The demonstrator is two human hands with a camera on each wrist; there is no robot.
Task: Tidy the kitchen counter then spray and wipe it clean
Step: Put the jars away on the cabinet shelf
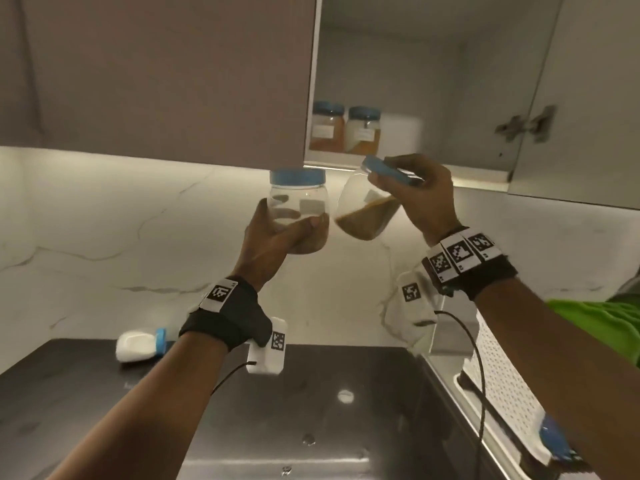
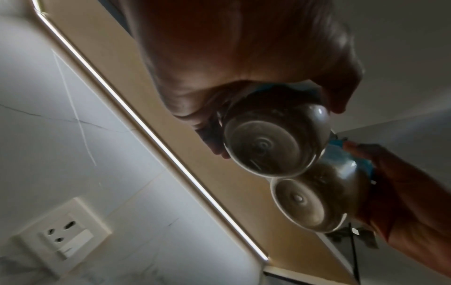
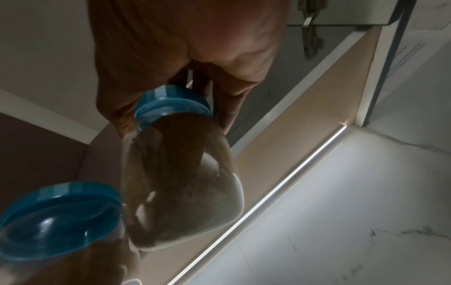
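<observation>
My left hand [image 1: 277, 233] grips a clear jar with a blue lid [image 1: 298, 202] upright, fingers wrapped round its lower body; the jar's base [image 2: 263, 148] shows from below. My right hand [image 1: 419, 188] holds a second blue-lidded jar [image 1: 367, 213] by its lid [image 3: 171, 102], tilted, with brown powder [image 3: 180, 150] slumped to one side. Both jars hang in the air just below the open wall cabinet [image 1: 408, 168], almost touching each other.
Two more blue-lidded jars [image 1: 344, 128] stand on the cabinet shelf at its left; the cabinet door [image 1: 581, 98] hangs open at right. On the dark counter [image 1: 69, 386] lies a white bottle with a blue cap [image 1: 138, 344]. A steel sink, white perforated rack [image 1: 502, 382] and green cloth [image 1: 602, 323] lie at right.
</observation>
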